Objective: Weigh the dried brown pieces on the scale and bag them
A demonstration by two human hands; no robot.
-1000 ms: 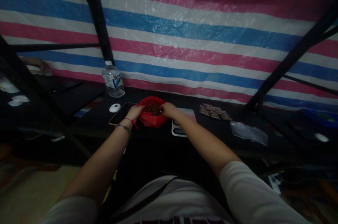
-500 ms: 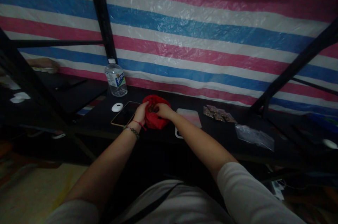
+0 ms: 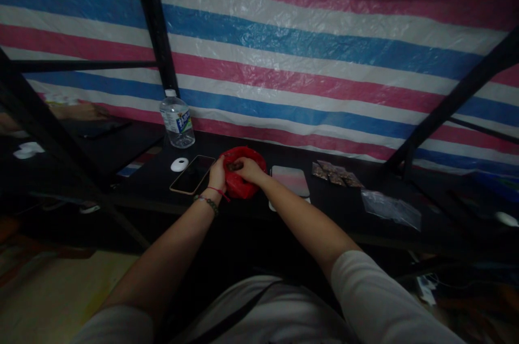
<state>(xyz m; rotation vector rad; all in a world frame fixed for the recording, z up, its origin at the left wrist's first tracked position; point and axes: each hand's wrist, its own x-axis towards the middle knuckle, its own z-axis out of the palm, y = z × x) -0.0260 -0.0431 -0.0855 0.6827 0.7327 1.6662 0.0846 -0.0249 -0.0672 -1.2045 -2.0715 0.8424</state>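
A red plastic bag (image 3: 242, 189) stands with its mouth open on the black table. My left hand (image 3: 218, 173) is closed on the bag's left rim. My right hand (image 3: 250, 171) reaches into the mouth, its fingers bunched together among small brown bits (image 3: 234, 166) that are too dim to name. Left of the bag lies a phone (image 3: 193, 174) with a dark screen, and close to it a white oval object (image 3: 179, 164). On the right, by my right forearm, is a flat pink-and-white pad (image 3: 290, 180), with a white thing partly showing under its near edge.
A large clear bottle (image 3: 178, 122) stands at the back left. Several small packets of brown bits (image 3: 335, 173) lie to the right, with clear plastic bags (image 3: 391, 209) nearer. Dark metal posts (image 3: 156, 30) rise before a striped sheet (image 3: 304, 68). Another person's hand (image 3: 83, 111) is at far left.
The bag's mouth has spread wider toward the right. My right hand has shifted slightly within it, showing more brown bits. At far left the other person's hand has moved.
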